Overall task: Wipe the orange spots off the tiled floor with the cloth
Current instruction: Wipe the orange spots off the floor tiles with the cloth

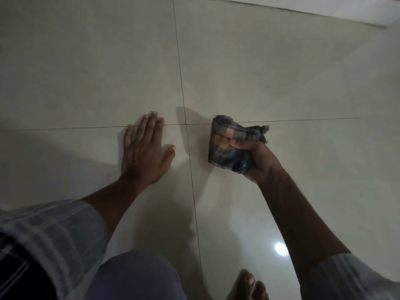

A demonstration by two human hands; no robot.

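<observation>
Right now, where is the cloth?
In the head view, the checked cloth is bunched in the right hand, right of centre, just right of where the floor's grout lines cross. The left hand lies flat on the tiles opposite.

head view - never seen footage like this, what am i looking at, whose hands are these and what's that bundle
There is no machine here. A person wears a camera on the head, so this single picture looks forward and down at their own arms, as their eyes would.

The left hand lies flat, palm down, on the pale tiled floor, beside the spot where the dark grout lines cross. The right hand grips a bunched checked cloth, blue-grey with orange squares, down by the floor right of that crossing.

At the bottom you see a knee and bare toes: the person seems to be crouching. I cannot make out any orange spots on the tiles in this dim picture.
</observation>
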